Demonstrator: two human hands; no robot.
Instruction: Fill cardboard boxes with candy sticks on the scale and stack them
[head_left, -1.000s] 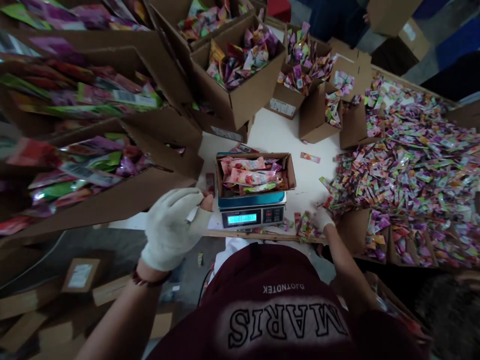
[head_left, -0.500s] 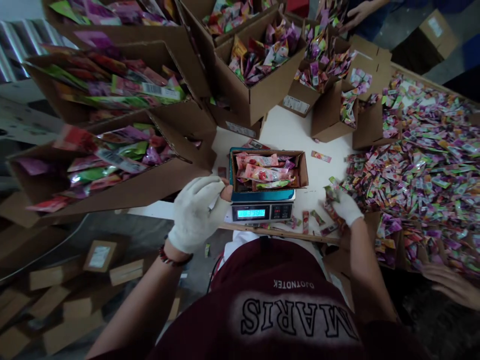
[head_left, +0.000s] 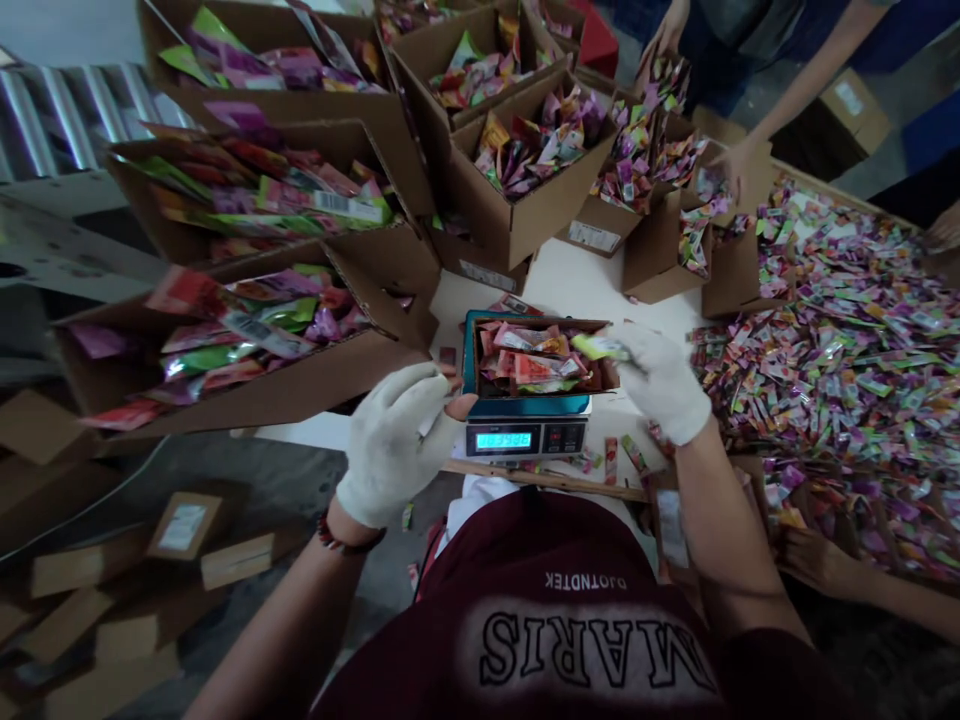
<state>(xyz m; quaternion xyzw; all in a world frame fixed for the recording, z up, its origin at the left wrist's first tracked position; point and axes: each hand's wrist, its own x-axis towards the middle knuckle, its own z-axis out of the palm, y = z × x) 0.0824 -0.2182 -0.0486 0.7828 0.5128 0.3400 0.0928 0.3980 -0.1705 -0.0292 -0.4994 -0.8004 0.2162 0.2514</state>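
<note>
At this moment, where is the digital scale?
In the head view, the digital scale is near the middle, on the white table, directly under the small open box, with the left hand at its left side.

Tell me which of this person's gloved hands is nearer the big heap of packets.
Right. The right hand is at the right end of the box on the scale, the side facing the heap. The left hand is farther, at the scale's left side.

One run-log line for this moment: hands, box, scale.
right hand: holds green-ended packet at small box | left hand: beside scale | small box: on scale, packets inside | display: lit
</note>
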